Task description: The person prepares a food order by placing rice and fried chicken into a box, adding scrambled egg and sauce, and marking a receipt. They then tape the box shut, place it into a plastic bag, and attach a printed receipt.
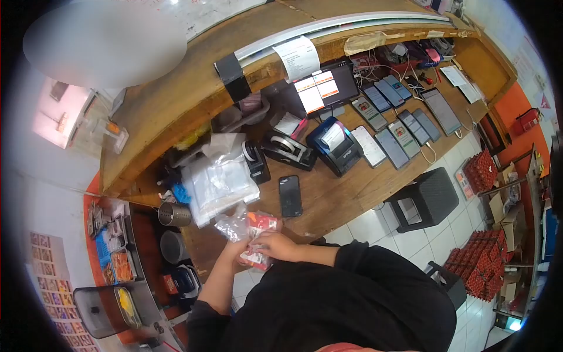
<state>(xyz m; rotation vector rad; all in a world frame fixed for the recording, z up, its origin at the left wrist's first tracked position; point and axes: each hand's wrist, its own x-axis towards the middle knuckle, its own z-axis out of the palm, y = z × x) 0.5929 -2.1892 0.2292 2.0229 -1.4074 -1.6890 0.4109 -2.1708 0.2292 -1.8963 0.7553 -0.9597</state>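
Close to my body, at the front edge of the wooden counter, both hands are on a clear plastic bag [233, 225] with a red and white packet [261, 223] in or against it. My left hand [237, 249] is closed on the bag from its left side. From the right, my right hand [274, 245] has its fingers bent onto the packet. A stack of clear plastic bags [220, 182] lies just beyond my hands. Right of that stack, a black phone [290, 196] rests flat on the counter.
Tape dispensers [287, 149], a receipt printer [335, 145], a monitor [322, 88] and several phones [399, 132] stand or lie farther along the counter. A metal cup [174, 214] is at the left. A black stool [425, 199] stands on the tiled floor.
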